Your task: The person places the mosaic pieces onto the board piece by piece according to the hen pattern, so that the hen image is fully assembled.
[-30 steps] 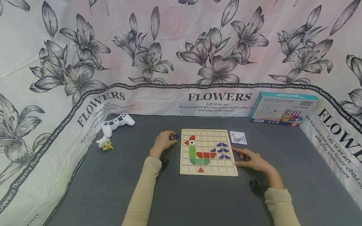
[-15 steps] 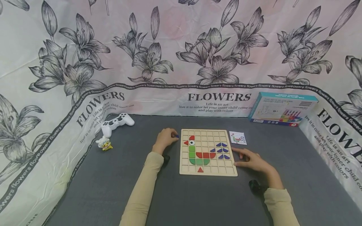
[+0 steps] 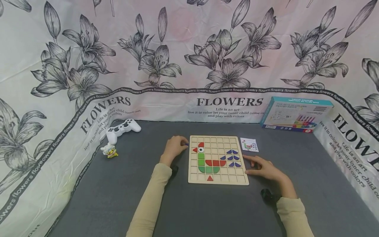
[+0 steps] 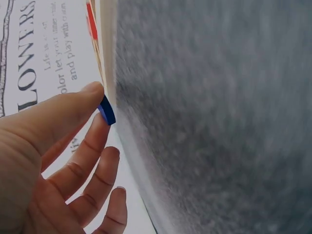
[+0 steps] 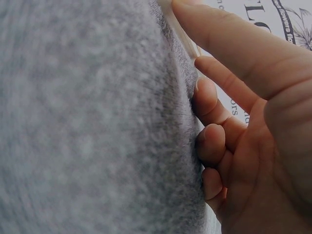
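My left hand (image 3: 174,147) pinches a small blue puzzle piece (image 4: 107,111) between thumb and index finger, right by the left edge of the wooden grid board (image 3: 226,176). The piece looks flat with a curved side, and the fingertips hide part of it. On the board lies a bird made of red, green and blue pieces, with a round white eye (image 3: 201,149) and several blue tail pieces (image 3: 233,157). At the board's right edge, my right hand (image 3: 263,168) rests its extended thumb and index fingertips, the other fingers bent on the grey cloth.
A small picture card (image 3: 249,144) of the bird lies beyond the board's upper right corner. A cardboard box (image 3: 296,114) stands at the back right. To the left are a white game controller (image 3: 122,130) and a little figurine (image 3: 109,150). A flower-print cloth (image 3: 165,105) rises behind.
My left hand has moved slightly right with the blue puzzle piece, closer to the board's left edge. My right hand stays at the board's right edge.
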Demonstrator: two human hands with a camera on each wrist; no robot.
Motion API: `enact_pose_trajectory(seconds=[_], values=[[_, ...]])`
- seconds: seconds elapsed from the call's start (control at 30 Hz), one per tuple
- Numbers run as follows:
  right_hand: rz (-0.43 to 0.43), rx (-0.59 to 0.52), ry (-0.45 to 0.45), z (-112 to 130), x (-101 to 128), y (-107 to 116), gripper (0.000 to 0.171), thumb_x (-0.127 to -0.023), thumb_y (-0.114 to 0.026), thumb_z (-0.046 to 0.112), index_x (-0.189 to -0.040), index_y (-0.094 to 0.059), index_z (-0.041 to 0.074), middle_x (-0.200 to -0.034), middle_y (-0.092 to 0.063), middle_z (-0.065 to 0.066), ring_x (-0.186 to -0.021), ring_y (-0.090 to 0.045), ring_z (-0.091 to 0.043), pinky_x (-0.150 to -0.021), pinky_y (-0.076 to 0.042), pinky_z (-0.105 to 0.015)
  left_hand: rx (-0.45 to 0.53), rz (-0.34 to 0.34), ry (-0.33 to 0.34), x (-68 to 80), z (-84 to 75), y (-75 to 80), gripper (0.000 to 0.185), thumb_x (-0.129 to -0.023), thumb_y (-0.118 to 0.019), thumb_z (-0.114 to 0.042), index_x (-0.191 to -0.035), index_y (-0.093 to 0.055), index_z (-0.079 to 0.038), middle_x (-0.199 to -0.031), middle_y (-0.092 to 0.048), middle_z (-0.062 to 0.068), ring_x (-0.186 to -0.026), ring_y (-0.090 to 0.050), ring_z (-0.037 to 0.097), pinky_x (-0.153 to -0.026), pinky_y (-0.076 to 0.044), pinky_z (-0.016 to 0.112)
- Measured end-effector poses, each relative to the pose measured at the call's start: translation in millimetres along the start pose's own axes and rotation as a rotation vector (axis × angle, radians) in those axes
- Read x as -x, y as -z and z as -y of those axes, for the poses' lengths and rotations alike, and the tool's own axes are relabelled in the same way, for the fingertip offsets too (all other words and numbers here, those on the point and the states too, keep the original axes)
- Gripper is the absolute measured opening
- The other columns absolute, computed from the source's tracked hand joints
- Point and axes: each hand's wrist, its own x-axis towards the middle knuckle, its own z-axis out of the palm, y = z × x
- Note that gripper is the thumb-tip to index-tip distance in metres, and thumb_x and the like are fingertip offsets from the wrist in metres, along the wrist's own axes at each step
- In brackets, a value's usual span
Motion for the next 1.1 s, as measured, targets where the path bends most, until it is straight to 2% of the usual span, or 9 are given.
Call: enact_pose_trajectory(seconds=[0.23, 0.37, 0.53, 0.63, 0.8, 0.97, 1.1], values=[[0.005, -0.025, -0.016, 0, -1, -1, 0.070, -0.077, -0.071, 0.042, -0.138, -0.046, 0.019, -0.088, -0.041, 0.001, -0.065, -0.034, -0.009, -0.055, -0.025, -0.025, 0.016, -0.014, -0.049, 4.9, -9.4, -5.7, 0.018, -0.081, -0.072, -0.021, -0.098, -0.072, -0.016, -0.092, -0.068, -0.001, -0.088, -0.061, 0.017, -0.084, -0.045, 0.039], [0.005, -0.025, -0.021, 0, -1, -1, 0.070, -0.077, -0.072, 0.043, -0.138, -0.046, 0.019, -0.087, -0.041, 0.001, -0.065, -0.035, -0.009, -0.055, -0.025, -0.025, 0.039, 0.000, -0.102, 8.6, -17.9, -8.3, 0.017, -0.082, -0.071, -0.021, -0.098, -0.072, -0.018, -0.088, -0.067, -0.001, -0.079, -0.057, 0.016, -0.075, -0.043, 0.037], [-0.001, -0.017, -0.016, 0, -1, -1, 0.071, -0.077, -0.072, 0.043, -0.138, -0.046, 0.019, -0.087, -0.042, 0.000, -0.064, -0.034, -0.009, -0.055, -0.025, -0.025, 0.030, 0.033, -0.177, 12.7, -31.7, -9.0, 0.017, -0.082, -0.071, -0.022, -0.098, -0.073, -0.018, -0.087, -0.067, -0.002, -0.079, -0.058, 0.016, -0.071, -0.044, 0.033], [-0.008, -0.006, -0.006, -1, -1, -1, 0.070, -0.077, -0.072, 0.043, -0.138, -0.046, 0.019, -0.087, -0.042, 0.001, -0.063, -0.034, -0.008, -0.055, -0.025, -0.025, 0.027, 0.058, -0.204, 14.7, -40.0, -10.6, 0.018, -0.083, -0.070, -0.023, -0.100, -0.073, -0.019, -0.090, -0.067, -0.003, -0.088, -0.059, 0.016, -0.081, -0.044, 0.036], [-0.013, 0.004, 0.001, 0, -1, -2, 0.070, -0.077, -0.072, 0.043, -0.138, -0.046, 0.020, -0.086, -0.042, 0.001, -0.063, -0.033, -0.008, -0.055, -0.024, -0.025, -0.011, 0.104, -0.264, 18.4, -53.6, -17.1, 0.019, -0.084, -0.069, -0.025, -0.102, -0.072, -0.022, -0.092, -0.067, -0.006, -0.087, -0.056, 0.015, -0.085, -0.042, 0.041], [-0.012, 0.005, -0.002, 0, -1, -1, 0.070, -0.077, -0.072, 0.043, -0.138, -0.046, 0.019, -0.086, -0.041, 0.001, -0.064, -0.034, -0.008, -0.055, -0.024, -0.025, -0.079, 0.131, -0.324, 22.9, -70.6, -25.2, 0.018, -0.083, -0.069, -0.028, -0.100, -0.072, -0.025, -0.091, -0.066, -0.010, -0.090, -0.056, 0.013, -0.083, -0.043, 0.038], [-0.010, 0.006, -0.001, 0, -1, -1, 0.070, -0.077, -0.071, 0.043, -0.138, -0.045, 0.020, -0.086, -0.041, 0.001, -0.064, -0.034, -0.008, -0.055, -0.024, -0.025, -0.056, 0.160, -0.362, 26.1, -85.7, -31.0, 0.017, -0.083, -0.070, -0.027, -0.099, -0.073, -0.025, -0.092, -0.066, -0.009, -0.083, -0.053, 0.011, -0.072, -0.041, 0.030]])
